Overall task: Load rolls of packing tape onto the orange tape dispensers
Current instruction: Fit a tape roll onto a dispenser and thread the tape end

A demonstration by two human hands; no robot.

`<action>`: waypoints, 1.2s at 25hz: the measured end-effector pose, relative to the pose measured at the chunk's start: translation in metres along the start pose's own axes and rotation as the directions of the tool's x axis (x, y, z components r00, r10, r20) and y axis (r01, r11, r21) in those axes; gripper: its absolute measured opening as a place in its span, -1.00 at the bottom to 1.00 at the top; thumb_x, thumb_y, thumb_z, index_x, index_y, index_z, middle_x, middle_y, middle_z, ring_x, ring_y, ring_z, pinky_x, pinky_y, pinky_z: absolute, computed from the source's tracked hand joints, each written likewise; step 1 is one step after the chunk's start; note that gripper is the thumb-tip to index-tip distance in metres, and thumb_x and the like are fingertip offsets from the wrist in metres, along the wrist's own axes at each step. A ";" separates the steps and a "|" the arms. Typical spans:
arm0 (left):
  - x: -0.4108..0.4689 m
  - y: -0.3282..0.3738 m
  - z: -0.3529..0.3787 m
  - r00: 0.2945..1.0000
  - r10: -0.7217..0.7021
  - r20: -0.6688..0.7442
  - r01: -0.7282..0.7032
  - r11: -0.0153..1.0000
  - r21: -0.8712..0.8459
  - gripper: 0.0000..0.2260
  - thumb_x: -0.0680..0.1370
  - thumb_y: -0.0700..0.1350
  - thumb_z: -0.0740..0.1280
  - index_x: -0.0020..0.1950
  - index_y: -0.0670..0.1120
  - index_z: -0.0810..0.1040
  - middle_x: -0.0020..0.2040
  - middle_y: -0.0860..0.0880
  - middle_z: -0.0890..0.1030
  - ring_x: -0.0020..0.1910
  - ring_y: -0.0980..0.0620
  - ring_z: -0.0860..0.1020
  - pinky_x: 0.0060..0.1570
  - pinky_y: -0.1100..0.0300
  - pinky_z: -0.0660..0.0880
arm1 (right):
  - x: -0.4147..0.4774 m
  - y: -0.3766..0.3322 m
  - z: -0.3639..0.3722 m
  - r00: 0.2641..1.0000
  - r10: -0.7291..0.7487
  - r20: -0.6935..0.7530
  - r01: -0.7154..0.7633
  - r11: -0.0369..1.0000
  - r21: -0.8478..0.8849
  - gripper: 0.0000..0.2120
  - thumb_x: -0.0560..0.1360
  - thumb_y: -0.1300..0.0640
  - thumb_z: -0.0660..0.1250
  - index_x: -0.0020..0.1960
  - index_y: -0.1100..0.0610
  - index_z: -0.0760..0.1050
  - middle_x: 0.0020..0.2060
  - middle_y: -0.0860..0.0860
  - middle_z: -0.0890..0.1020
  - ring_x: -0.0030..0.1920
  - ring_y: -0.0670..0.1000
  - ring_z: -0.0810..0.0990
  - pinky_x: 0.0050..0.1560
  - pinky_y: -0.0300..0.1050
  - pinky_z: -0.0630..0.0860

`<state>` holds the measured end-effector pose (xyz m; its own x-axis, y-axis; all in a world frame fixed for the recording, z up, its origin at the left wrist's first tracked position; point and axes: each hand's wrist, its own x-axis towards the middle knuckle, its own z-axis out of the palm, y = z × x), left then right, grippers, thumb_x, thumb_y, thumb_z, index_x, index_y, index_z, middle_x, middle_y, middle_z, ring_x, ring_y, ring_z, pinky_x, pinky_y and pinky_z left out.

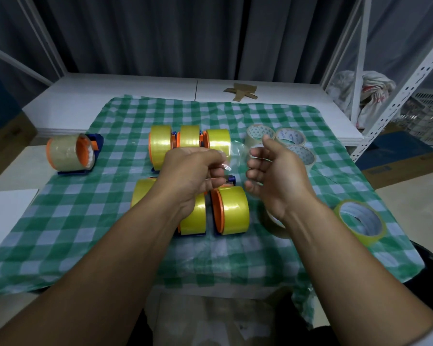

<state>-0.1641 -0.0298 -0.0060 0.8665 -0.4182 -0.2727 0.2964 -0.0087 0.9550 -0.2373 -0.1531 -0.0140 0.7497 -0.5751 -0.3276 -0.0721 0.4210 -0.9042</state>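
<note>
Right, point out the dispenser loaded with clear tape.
In the head view, the clear-tape dispenser stands alone at the far left edge of the checked cloth, well left of the yellow-loaded dispensers.

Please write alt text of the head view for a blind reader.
A left hand pinches clear film above loaded orange tape dispensers on a green checked cloth; the right hand hovers alongside. Loose tape rolls lie at right.

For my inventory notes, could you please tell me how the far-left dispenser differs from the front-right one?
The far-left dispenser carries pale, clear tape; the front-right dispenser carries bright yellow tape. The far-left one stands alone at the cloth edge; the front-right one sits among others. Both have orange wheels and blue bases.
</note>
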 end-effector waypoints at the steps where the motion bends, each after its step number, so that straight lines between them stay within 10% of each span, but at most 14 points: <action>1: 0.001 0.002 -0.001 1.000 -0.001 0.006 0.002 1.000 -0.013 -0.96 0.55 -0.29 0.42 -0.11 -0.22 0.64 -0.24 -0.13 0.65 -0.37 0.07 0.55 -0.35 0.22 0.62 | 0.001 0.000 -0.002 1.000 -0.018 0.016 0.019 0.998 -0.059 -0.74 0.60 -0.06 0.29 -0.13 0.10 0.54 -0.34 -0.02 0.54 -0.42 -0.07 0.48 -0.36 -0.16 0.45; 17: -0.002 0.009 -0.023 0.974 -0.070 0.214 0.061 0.997 0.050 -0.93 0.52 -0.26 0.45 -0.02 -0.24 0.65 -0.19 -0.17 0.71 -0.30 0.01 0.69 -0.25 0.14 0.68 | 0.005 0.003 -0.011 0.965 -0.202 0.167 0.237 0.945 -0.226 -0.83 0.52 0.36 0.35 -0.19 0.14 0.58 -0.40 0.01 0.56 -0.40 -0.02 0.49 -0.43 -0.19 0.44; 27: -0.003 -0.005 -0.007 0.993 0.110 0.033 -0.112 0.990 0.089 -0.90 0.55 -0.32 0.42 -0.17 -0.21 0.64 -0.30 -0.13 0.70 -0.32 -0.01 0.71 -0.31 0.17 0.65 | 0.005 0.030 0.000 0.618 -0.724 0.306 0.681 0.299 -0.668 -0.98 0.53 0.22 0.37 -0.05 0.13 0.58 -0.19 0.01 0.60 -0.21 -0.03 0.56 -0.19 0.05 0.55; 30: -0.004 -0.004 -0.008 0.994 0.107 0.038 -0.109 0.992 0.056 -0.90 0.55 -0.33 0.39 -0.15 -0.21 0.63 -0.27 -0.14 0.71 -0.33 0.01 0.69 -0.31 0.17 0.64 | 0.006 0.029 -0.001 0.644 -0.724 0.246 0.658 0.360 -0.662 -0.99 0.51 0.24 0.36 -0.08 0.16 0.55 -0.21 0.03 0.59 -0.22 0.01 0.55 -0.17 0.11 0.55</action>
<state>-0.1653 -0.0209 -0.0098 0.8773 -0.4508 -0.1647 0.1775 -0.0139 0.9840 -0.2355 -0.1455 -0.0431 0.6971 -0.5026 0.5113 0.0319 -0.6907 -0.7225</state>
